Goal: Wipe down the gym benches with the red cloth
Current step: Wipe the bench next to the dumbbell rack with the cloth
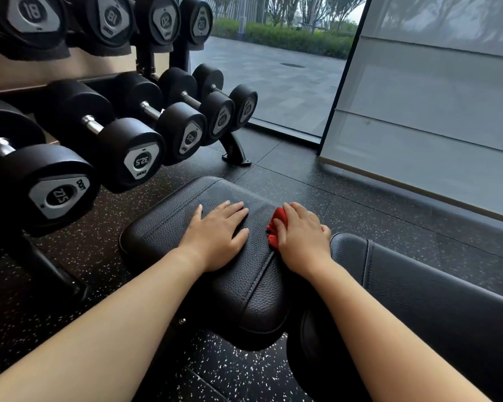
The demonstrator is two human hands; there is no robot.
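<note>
So, red cloth bunched – gripped by R hand, L hand spread on bench

Soft window daylight, wide-angle edge distortion

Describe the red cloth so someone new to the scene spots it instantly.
Beside the dumbbell rack sits a black bench pad with two hands on it. The right hand grips a bunched red cloth at the pad's right edge. Nothing else there is red; the left hand lies flat and empty.
</note>
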